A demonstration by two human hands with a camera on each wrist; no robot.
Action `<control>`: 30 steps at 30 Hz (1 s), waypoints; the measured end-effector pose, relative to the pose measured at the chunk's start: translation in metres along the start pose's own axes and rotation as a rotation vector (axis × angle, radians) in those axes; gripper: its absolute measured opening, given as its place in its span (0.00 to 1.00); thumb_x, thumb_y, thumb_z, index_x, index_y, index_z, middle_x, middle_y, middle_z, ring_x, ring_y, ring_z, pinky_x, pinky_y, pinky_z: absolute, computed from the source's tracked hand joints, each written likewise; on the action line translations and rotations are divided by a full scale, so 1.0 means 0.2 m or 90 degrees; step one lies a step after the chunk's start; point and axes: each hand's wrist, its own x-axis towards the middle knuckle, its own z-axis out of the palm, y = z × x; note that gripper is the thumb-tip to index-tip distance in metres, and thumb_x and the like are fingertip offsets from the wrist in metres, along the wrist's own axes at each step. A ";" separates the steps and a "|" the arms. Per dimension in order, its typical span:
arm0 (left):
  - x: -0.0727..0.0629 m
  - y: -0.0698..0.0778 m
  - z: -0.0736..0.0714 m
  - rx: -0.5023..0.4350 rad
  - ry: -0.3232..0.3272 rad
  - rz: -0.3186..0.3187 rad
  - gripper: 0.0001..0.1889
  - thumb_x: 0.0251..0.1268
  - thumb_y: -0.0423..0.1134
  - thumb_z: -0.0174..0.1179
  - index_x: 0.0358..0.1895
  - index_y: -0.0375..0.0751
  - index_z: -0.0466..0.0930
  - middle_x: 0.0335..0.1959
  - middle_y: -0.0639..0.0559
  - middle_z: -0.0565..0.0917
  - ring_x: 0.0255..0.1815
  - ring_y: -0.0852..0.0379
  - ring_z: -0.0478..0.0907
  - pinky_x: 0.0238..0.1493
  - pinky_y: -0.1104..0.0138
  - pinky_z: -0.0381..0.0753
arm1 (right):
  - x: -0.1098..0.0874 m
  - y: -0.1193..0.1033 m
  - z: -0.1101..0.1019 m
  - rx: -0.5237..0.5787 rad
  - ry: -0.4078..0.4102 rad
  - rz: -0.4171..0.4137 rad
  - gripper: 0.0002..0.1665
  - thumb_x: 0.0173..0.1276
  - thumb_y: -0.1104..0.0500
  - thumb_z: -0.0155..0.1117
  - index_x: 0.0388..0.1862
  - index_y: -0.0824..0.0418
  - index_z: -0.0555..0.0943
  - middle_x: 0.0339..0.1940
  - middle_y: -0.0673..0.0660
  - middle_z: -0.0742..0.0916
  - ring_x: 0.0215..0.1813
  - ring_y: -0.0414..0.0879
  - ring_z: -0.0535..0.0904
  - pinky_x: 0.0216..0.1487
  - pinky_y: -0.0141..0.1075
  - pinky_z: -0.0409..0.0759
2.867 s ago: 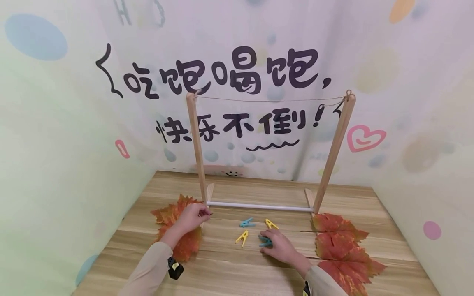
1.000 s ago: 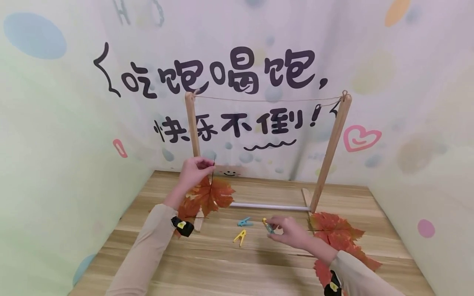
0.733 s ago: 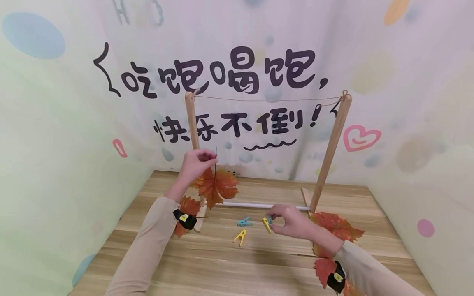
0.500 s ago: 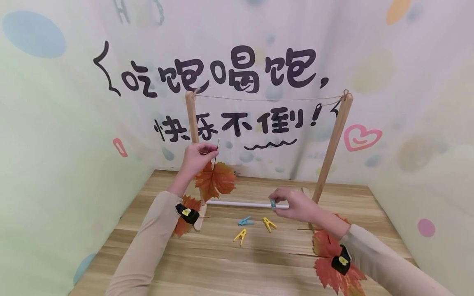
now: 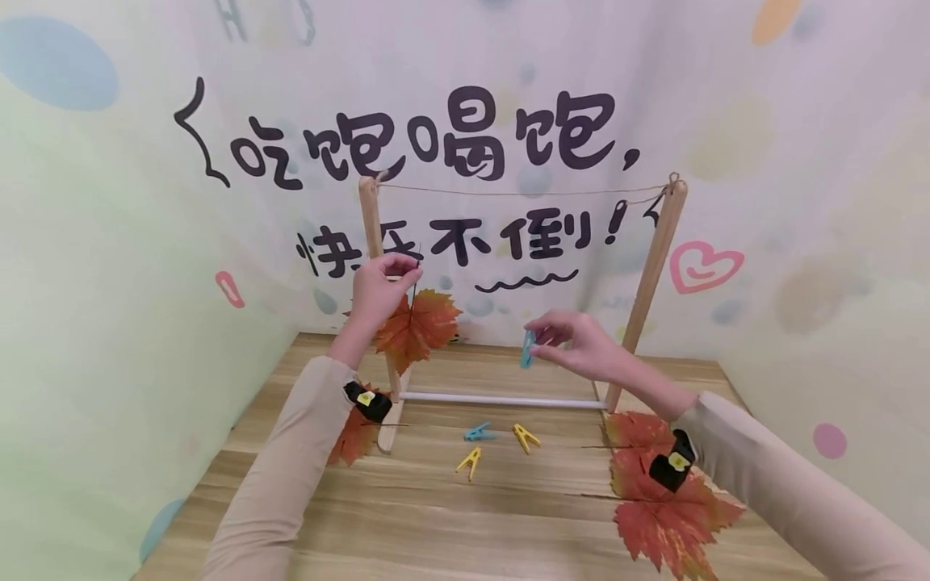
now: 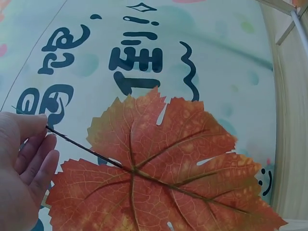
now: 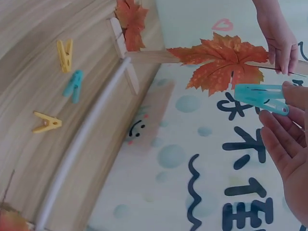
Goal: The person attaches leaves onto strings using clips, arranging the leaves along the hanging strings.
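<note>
My left hand (image 5: 379, 292) pinches the dark stem of an orange-red maple leaf (image 5: 416, 324) between thumb and fingertips. The leaf hangs below the hand, in front of the frame's left post; the left wrist view shows its veined face (image 6: 159, 168) and the stem running to the thumb. My right hand (image 5: 577, 345) holds a blue clothespin (image 5: 528, 349) by one end, raised above the white rod. In the right wrist view the clothespin (image 7: 260, 96) lies between thumb and fingers. Both hands are below the thin string (image 5: 494, 193) tied across the two wooden posts.
On the table lie a blue clothespin (image 5: 478, 432) and two yellow clothespins (image 5: 525, 438). Red leaves (image 5: 664, 508) lie at the right, partly under my right forearm, and another leaf (image 5: 356, 436) lies at the left. The wooden frame (image 5: 649, 298) stands behind, with a white rod (image 5: 501, 399) low between its posts.
My left hand has lifted the leaf off the table by its stem and carried it up. My right hand has picked up a blue clothespin and raised it.
</note>
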 end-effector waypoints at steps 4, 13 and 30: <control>0.02 0.03 -0.02 -0.002 0.000 -0.001 0.08 0.54 0.35 0.64 0.36 0.33 0.82 0.33 0.42 0.83 0.34 0.51 0.80 0.39 0.66 0.78 | 0.04 -0.03 -0.06 -0.031 0.002 -0.008 0.16 0.56 0.68 0.66 0.44 0.71 0.79 0.34 0.58 0.84 0.36 0.47 0.81 0.37 0.33 0.80; 0.06 0.09 -0.01 -0.044 0.029 -0.006 0.09 0.54 0.34 0.64 0.37 0.32 0.82 0.34 0.41 0.83 0.31 0.57 0.79 0.34 0.74 0.77 | 0.15 -0.09 -0.17 -0.069 0.039 -0.020 0.16 0.53 0.69 0.67 0.42 0.71 0.79 0.33 0.59 0.85 0.36 0.48 0.82 0.38 0.36 0.80; 0.17 0.20 0.01 -0.090 0.096 -0.013 0.10 0.54 0.34 0.64 0.39 0.33 0.83 0.36 0.43 0.84 0.32 0.61 0.80 0.33 0.76 0.76 | 0.33 -0.24 -0.24 -0.092 0.123 -0.069 0.17 0.55 0.66 0.66 0.44 0.72 0.78 0.34 0.60 0.85 0.35 0.47 0.82 0.37 0.26 0.78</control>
